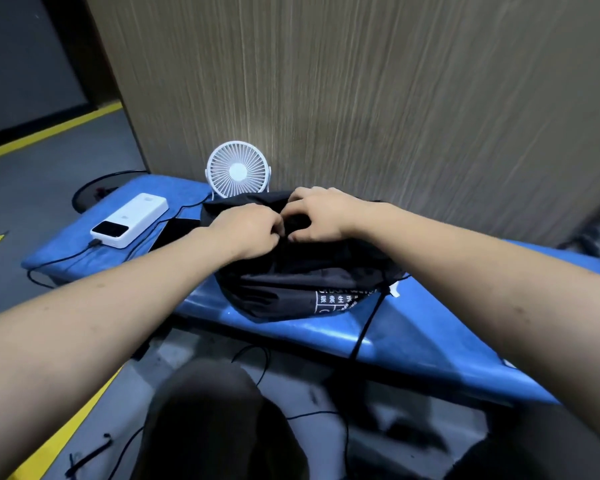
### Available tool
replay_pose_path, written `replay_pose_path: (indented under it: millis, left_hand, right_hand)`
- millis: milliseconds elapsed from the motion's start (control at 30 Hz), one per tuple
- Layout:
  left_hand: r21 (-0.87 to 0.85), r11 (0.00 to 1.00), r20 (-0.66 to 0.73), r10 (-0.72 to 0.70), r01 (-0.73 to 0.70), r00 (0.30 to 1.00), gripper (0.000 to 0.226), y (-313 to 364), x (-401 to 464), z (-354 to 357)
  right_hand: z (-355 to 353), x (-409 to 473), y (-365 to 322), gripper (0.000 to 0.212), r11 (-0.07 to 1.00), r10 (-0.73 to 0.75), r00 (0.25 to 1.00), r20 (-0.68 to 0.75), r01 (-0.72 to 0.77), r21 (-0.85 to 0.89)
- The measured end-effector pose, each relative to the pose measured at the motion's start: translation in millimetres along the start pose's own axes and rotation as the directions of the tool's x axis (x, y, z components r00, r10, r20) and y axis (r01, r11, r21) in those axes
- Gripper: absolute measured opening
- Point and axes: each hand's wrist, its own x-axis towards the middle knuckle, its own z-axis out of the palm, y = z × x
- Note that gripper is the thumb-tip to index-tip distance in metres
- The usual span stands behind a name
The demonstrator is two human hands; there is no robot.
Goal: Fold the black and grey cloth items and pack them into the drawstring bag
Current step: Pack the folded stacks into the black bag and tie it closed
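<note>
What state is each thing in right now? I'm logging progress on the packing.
drawstring bag: lying on the blue bench, bulging, mouth gripped by both hands.
left hand: gripping the bag's mouth.
right hand: gripping the bag's mouth.
fan: upright behind the bag.
power bank: flat, cable plugged in.

drawstring bag (291, 285) | black, white print | bulging, lying on bench

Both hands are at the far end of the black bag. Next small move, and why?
Probably spread the fabric apart to widen the bag's mouth. The left hand and right hand both pinch the far end of the black drawstring bag, close together, so any opening between them looks narrow. The bag lies on the blue bench; no loose cloth item shows outside it, so how far packing has got is unclear.
</note>
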Motion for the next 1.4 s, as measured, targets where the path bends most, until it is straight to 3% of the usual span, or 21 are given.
replay_pose_path:
  millis: [367,800,933,1033,1100,1200,1400]
  left_hand:
    - [-0.002,0.988,-0.064,0.154,-0.155,0.986,0.026,134,15,-26]
    - [-0.012,0.892,0.027,0.452,-0.452,0.891,0.037,343,37,4]
    - [-0.045,0.903,0.081,0.431,-0.428,0.899,0.045,375,42,15]
    - [-0.068,0.932,0.135,0.362,-0.356,0.922,0.064,377,50,27]
    - [-0.107,0.961,0.234,0.275,-0.256,0.933,0.085,371,57,37]
    - [-0.191,0.969,0.411,0.224,-0.156,0.884,0.1,360,67,56]
    - [-0.378,0.922,0.485,0.276,-0.087,0.83,0.081,357,75,64]
  right_hand:
    - [-21,-165,90,0.052,0.955,0.295,0.955,0.023,-0.295,0.027]
    - [37,-360,179,0.061,0.749,0.619,0.763,0.189,-0.645,0.151]
    - [58,-377,189,0.077,0.682,0.631,0.734,0.249,-0.679,0.273]
    - [69,-374,194,0.085,0.653,0.617,0.744,0.255,-0.666,0.361]
    - [74,-366,198,0.091,0.642,0.597,0.759,0.26,-0.646,0.412]
    - [75,-349,202,0.101,0.629,0.536,0.756,0.374,-0.654,0.42]
    - [66,-318,196,0.07,0.713,0.425,0.671,0.608,-0.662,0.232]
